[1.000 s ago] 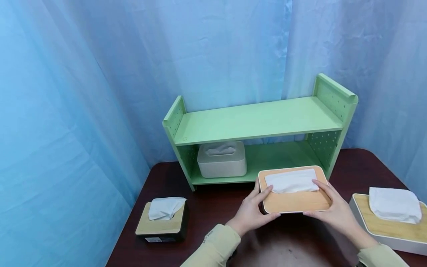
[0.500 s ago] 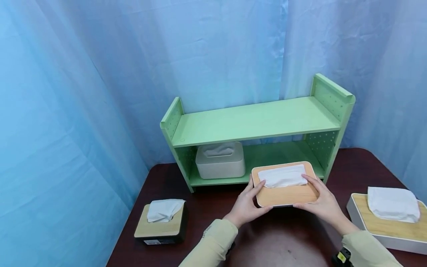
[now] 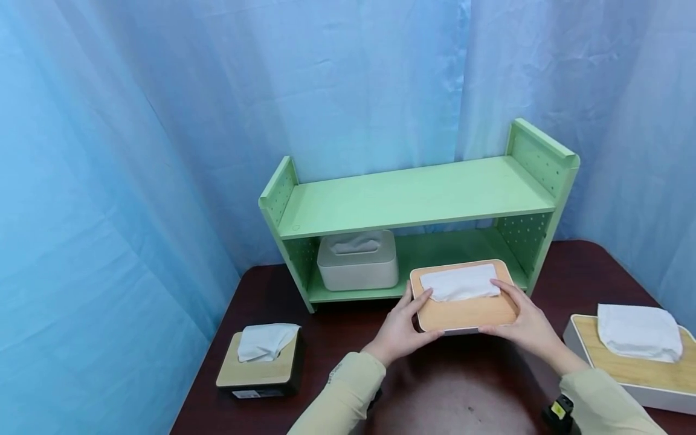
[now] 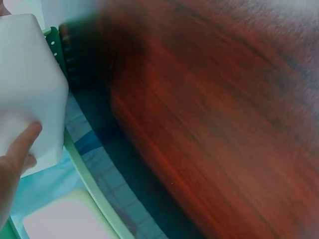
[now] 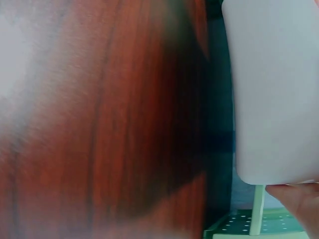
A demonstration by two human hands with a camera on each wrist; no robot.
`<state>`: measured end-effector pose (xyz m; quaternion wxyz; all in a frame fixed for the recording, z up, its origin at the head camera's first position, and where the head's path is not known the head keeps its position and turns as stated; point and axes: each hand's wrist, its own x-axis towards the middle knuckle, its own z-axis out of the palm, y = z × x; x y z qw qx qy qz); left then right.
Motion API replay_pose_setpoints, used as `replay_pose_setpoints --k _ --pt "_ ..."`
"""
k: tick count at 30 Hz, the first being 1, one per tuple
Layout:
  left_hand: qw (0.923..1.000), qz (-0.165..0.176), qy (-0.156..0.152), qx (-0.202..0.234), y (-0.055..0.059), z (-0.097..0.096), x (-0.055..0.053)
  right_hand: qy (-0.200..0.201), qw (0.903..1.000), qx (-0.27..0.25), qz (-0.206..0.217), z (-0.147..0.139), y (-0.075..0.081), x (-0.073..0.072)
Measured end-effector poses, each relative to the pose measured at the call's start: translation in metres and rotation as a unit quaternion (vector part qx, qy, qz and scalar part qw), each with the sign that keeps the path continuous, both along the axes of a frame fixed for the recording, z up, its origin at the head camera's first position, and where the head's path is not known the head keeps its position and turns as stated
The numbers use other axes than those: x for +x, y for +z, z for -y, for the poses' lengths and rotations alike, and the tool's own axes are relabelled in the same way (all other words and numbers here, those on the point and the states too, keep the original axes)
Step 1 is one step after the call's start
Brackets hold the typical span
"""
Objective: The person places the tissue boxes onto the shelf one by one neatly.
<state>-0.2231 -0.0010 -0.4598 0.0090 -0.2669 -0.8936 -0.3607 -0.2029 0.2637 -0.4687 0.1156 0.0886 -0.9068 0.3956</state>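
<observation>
— By the shelf (image 3: 418, 196), what's going on?
— Left hand (image 3: 399, 331) and right hand (image 3: 530, 326) grip a tissue box (image 3: 469, 313) by its ends, lifted off the tabletop (image 3: 451, 399). I'd call it the carrying step.
— And the next move?
— Probably a level slide into the lower bay (image 3: 451, 244), right of the pale box (image 3: 359, 270).
— Anything unclear?
— Some fingers are hidden behind the tissue box. Whether it touches the shelf, I can't tell. The far-right box (image 3: 625, 382) is cut off.
</observation>
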Motion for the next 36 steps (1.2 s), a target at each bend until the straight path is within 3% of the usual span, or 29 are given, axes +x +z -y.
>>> replay_pose_setpoints --k 6,12,19,28,32,36 --pt "0.9997 0.021 0.014 0.001 0.01 -0.004 -0.011 0.027 0.9994 0.007 0.02 -0.005 0.019 -0.013" --pt "0.9994 0.008 0.034 0.01 0.023 -0.008 -0.021 0.049 0.9977 0.01 0.047 -0.012 0.035 -0.028" --pt "0.9967 0.01 0.078 0.021 0.032 -0.017 -0.028 0.014 0.9977 0.006 0.066 -0.013 0.041 -0.036" --pt "0.9922 -0.01 0.11 0.057 0.03 -0.026 -0.039 -0.07 0.997 0.015 -0.029 -0.005 0.035 -0.042" --pt "0.9911 -0.026 0.122 0.047 0.031 -0.028 -0.039 -0.075 0.9957 0.02 -0.051 -0.002 0.031 -0.04" --pt "0.9911 -0.043 0.125 0.012 0.033 -0.027 -0.031 -0.066 0.995 0.032 -0.067 0.0 0.03 -0.029"
